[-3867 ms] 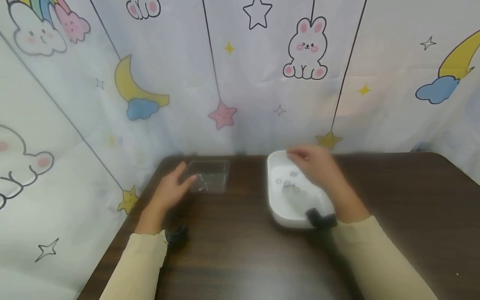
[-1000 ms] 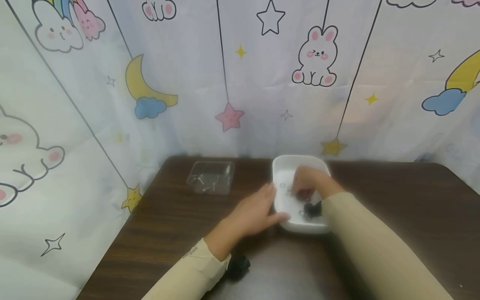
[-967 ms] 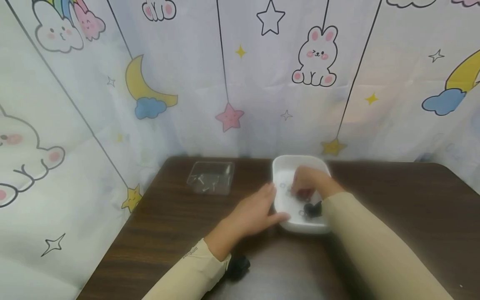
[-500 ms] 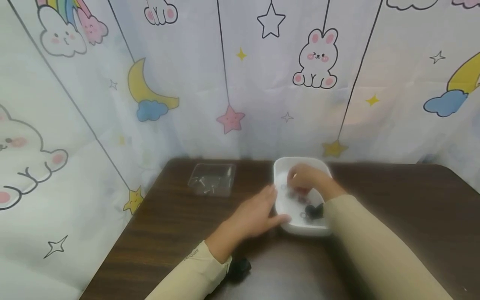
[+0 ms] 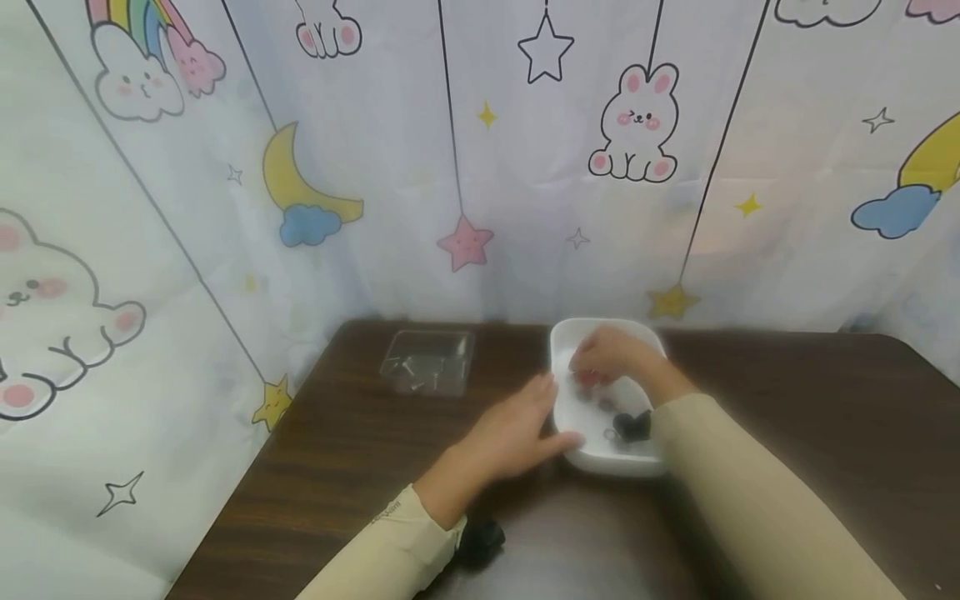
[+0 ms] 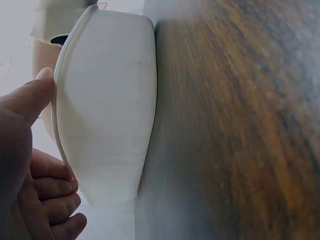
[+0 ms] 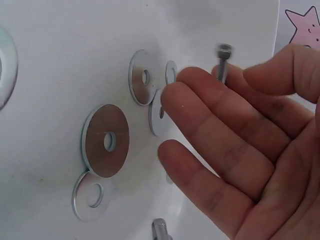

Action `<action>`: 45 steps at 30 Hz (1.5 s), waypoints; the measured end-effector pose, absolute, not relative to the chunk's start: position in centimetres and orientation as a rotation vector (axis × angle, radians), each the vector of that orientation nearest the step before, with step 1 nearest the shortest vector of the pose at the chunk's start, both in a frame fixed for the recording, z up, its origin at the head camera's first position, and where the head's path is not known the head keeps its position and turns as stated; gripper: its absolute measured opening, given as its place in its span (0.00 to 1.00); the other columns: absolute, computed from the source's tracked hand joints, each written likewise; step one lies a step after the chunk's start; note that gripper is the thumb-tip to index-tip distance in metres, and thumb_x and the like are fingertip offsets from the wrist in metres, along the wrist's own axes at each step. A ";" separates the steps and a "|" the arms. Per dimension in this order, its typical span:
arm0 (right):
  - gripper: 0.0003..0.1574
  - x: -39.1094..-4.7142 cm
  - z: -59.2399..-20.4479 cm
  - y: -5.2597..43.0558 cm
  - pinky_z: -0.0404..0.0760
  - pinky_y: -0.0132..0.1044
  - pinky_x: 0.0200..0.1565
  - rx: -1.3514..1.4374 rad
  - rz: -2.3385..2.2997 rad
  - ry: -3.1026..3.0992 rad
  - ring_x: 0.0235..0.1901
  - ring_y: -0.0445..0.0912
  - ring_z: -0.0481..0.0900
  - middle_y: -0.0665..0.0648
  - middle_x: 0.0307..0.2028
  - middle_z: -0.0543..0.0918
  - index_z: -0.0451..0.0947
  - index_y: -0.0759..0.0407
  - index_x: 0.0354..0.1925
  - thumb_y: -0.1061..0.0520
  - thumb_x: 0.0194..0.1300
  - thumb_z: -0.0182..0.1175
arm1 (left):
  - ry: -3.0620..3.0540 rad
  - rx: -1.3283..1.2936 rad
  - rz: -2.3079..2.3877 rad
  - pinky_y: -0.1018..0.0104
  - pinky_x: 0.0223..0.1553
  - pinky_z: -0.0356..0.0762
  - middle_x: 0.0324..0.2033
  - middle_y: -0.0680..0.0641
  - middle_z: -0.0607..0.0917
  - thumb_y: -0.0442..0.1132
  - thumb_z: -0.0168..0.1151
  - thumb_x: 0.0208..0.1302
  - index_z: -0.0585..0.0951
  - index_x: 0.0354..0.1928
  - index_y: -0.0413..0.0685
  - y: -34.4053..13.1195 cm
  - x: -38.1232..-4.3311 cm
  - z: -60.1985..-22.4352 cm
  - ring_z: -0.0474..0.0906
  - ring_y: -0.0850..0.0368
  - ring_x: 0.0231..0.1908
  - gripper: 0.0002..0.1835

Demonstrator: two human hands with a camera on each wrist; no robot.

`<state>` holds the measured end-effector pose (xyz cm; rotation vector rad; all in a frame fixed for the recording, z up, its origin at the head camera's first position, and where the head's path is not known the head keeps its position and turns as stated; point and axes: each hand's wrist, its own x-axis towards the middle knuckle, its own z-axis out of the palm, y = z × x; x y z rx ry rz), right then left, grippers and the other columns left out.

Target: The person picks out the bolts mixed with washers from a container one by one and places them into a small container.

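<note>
A white plastic box [image 5: 600, 465] stands on the table, holding several metal washers [image 7: 106, 141]. My left hand [image 5: 506, 432] rests at its near left side. In the left wrist view, the thumb lies over the box's rim and the fingertips are right at the edge. Inside the box, my right hand [image 5: 611, 354] has its fingers bent. The right wrist view shows a small metal screw [image 7: 223, 57] with a cylindrical head, pinched between thumb and index finger, its lower shank hidden. Another metal piece [image 7: 160, 229] lies below, partly cut off by the frame.
A clear plastic box [image 5: 427, 362] with several screws stands to the left, near the table's back edge. The dark wooden table [image 5: 360, 467] meets a white curtain [image 5: 390, 125] printed with cartoons. A black wrist camera [image 5: 480, 543] sits beneath the left sleeve.
Since the oldest frame, my left hand has gone from the clear box to the white box's side. My right hand has lowered into the white box and shifted slightly toward its back left.
</note>
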<state>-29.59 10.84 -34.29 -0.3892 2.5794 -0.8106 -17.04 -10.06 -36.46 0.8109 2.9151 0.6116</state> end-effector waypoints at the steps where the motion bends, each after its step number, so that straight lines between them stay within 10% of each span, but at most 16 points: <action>1: 0.14 -29.5 -34.2 10.9 0.85 0.37 0.35 -0.393 -0.791 2.582 0.30 0.47 0.84 0.54 0.29 0.88 0.86 0.61 0.41 0.55 0.58 0.65 | 2.914 0.811 0.615 0.52 0.74 0.56 0.78 0.48 0.49 0.74 0.47 0.64 0.50 0.78 0.48 -10.1 -17.0 -36.5 0.47 0.52 0.76 0.51; 14: 0.12 -29.8 -34.3 11.1 0.84 0.37 0.32 -0.428 -0.706 2.668 0.28 0.46 0.83 0.52 0.28 0.86 0.84 0.55 0.42 0.56 0.58 0.66 | 2.898 0.890 0.712 0.50 0.73 0.57 0.78 0.51 0.51 0.68 0.52 0.66 0.48 0.79 0.57 -11.2 -17.6 -36.8 0.50 0.52 0.76 0.47; 35: 0.22 -27.9 -30.9 8.1 0.87 0.45 0.35 -0.472 -1.032 2.773 0.45 0.58 0.83 0.63 0.45 0.87 0.79 0.60 0.57 0.51 0.69 0.60 | 3.331 0.516 0.701 0.45 0.73 0.57 0.75 0.39 0.59 0.56 0.51 0.73 0.62 0.72 0.36 -22.3 -21.2 -37.4 0.55 0.42 0.74 0.37; 45: 0.15 -26.7 -28.7 3.5 0.83 0.47 0.52 -0.733 -0.964 2.970 0.48 0.54 0.84 0.59 0.48 0.87 0.86 0.58 0.47 0.53 0.66 0.63 | 3.216 0.245 0.824 0.42 0.74 0.51 0.76 0.38 0.53 0.61 0.45 0.74 0.57 0.74 0.37 -27.3 -22.6 -37.6 0.49 0.40 0.75 0.40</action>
